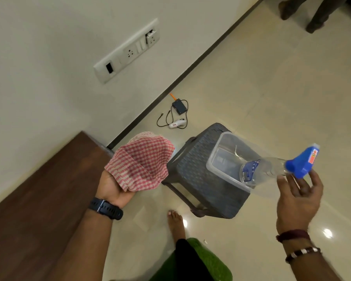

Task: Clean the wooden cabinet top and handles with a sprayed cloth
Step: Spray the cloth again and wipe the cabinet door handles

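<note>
The left hand (114, 185) is turned palm up, with a red-and-white checked cloth (141, 164) draped over its fingers; the fingers are hidden under the fabric, so how tightly they hold it cannot be told, but the cloth rests on the hand. A black watch (106, 208) sits on that wrist. The hand and cloth hang just past the right end of the dark wooden cabinet top (39, 195), which runs along the wall (49, 47) from the lower left.

The right hand (299, 201) holds a clear spray bottle (272, 169) by its neck, fingers loosely curled under the blue trigger head (303, 161). The bottle lies nearly level, its base pointing left toward the cloth and hanging over a clear plastic tub (217, 165). The spray head points away from the cloth. Bead bracelets (298, 246) circle the right wrist.

The tub sits on the right part of a dark woven-pattern stool (193, 175), reaching its right edge. The stool stands on the pale tiled floor (272, 88), just right of the cabinet end.

On the floor by the dark skirting lie a small black box (179, 106) with a looping cable, and a white device (175, 124) beside it. A switch-and-socket plate (128, 50) is set in the wall. The person's bare foot (176, 222) stands below the stool. Another person's feet (300, 13) show at the top right corner.
</note>
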